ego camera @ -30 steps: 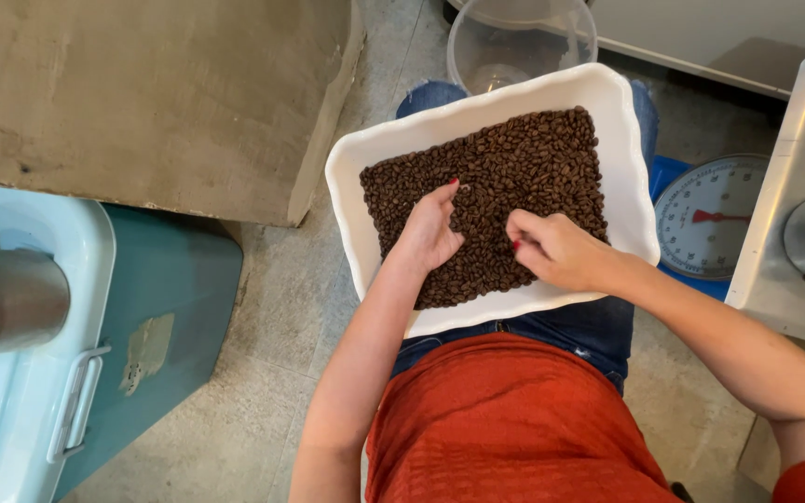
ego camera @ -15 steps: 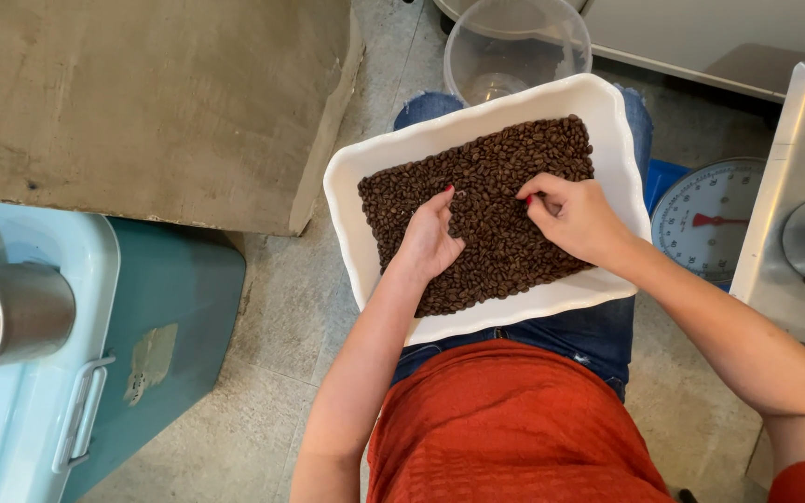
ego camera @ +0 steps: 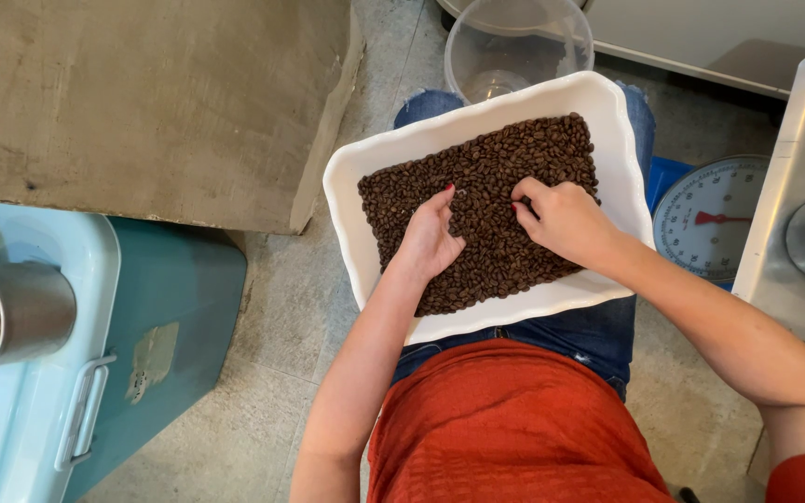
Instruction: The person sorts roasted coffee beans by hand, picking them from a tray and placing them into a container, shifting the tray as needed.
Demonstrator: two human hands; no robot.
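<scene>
- White rect. tray (ego camera: 356,200) rests across person's lap, tilted a bit in frame; holds flat layer of dark roasted coffee beans (ego camera: 496,177).
- Left hand (ego camera: 429,240) lies palm-down on beans, left-centre of tray. Fingers loosely together, slightly curved, tips on the bean layer. Can't tell if any bean is pinched underneath.
- Right hand (ego camera: 566,220) on beans just right of centre, near the left hand but not touching it. Fingers curled in, thumb + forefinger drawn close at tip as if nipping sth small; what's between them too small to make out.
- Clear plastic tub (ego camera: 514,42) on floor just beyond tray's far edge.
- Dial scale (ego camera: 710,224), white face w/ red needle, on floor right of tray, partly under tray corner.
- Metal cup (ego camera: 11,312) w/ beans stands on light-blue lid (ego camera: 11,438), far left, well apart from tray.
- Concrete slab (ego camera: 142,102) upper left.
</scene>
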